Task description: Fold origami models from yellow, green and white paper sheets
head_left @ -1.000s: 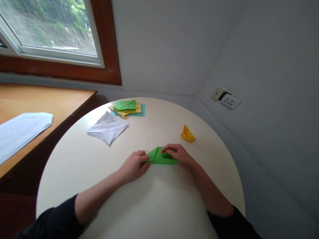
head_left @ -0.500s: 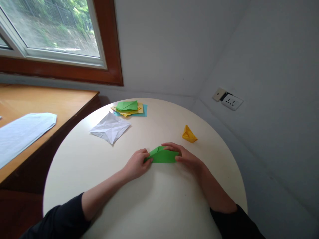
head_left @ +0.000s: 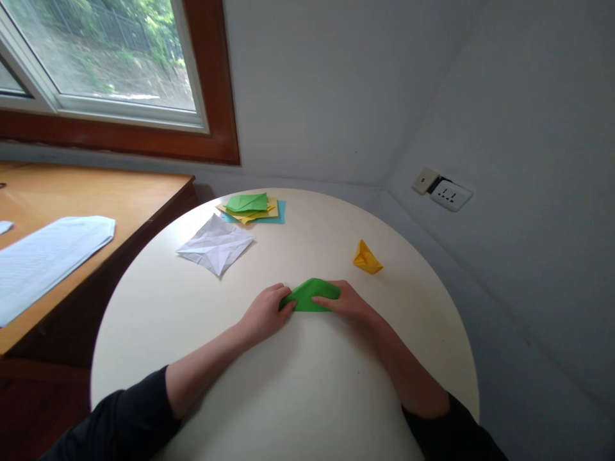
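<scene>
Head view: left hand (head_left: 263,314) and right hand (head_left: 346,303), fingers curled, pinch opposite ends of the folded green paper (head_left: 310,294) lying flat on the round table (head_left: 298,384), near its centre.

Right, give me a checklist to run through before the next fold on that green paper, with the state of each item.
1. Green paper lying flat on the round table: ok.
2. Left hand pinning its left tip: ok.
3. Right hand pressing its right side: ok.
4. Edges aligned under the fingers: cannot tell, hidden.
5. Yellow folded piece apart from the work: ok.
6. White creased sheet and coloured paper stack out of the way: ok.
</scene>
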`<state>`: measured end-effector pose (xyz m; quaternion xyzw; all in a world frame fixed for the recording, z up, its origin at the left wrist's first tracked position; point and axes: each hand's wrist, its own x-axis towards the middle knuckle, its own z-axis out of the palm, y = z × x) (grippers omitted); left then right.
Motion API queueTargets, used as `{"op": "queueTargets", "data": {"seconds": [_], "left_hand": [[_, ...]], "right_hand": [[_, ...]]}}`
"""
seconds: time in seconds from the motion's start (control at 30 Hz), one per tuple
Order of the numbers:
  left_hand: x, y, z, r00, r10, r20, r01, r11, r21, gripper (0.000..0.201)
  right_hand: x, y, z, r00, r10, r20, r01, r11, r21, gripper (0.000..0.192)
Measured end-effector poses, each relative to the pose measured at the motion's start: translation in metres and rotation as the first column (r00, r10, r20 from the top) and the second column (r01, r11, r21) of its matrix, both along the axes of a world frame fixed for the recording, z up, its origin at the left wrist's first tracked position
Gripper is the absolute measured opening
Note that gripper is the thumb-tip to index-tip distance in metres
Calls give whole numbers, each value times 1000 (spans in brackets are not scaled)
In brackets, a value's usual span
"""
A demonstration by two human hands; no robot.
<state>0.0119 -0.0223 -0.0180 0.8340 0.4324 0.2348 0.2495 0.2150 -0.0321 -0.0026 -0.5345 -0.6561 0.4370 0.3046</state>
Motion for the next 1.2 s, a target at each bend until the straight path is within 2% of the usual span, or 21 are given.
{"op": "queueTargets", "data": {"seconds": [0.33, 0.73, 1.07, 1.2], "left_hand": [[0, 1, -1, 994, 47, -96, -43, 998, 40, 12], [-2, 3, -2, 989, 83, -124, -76, 995, 62, 8], [-5, 5, -3, 996, 70, -50, -70, 998, 3, 7], [-8, 8, -3, 993, 82, -81, -81, 997, 13, 8]], "right_hand": [[-4, 1, -12, 995, -76, 61, 68, 990, 126, 19], [0, 3, -8, 973, -135, 186, 87, 965, 247, 8], [9, 6, -8, 971, -127, 202, 78, 969, 236, 8], [11, 8, -10, 974, -115, 193, 70, 972, 224, 6]]}}
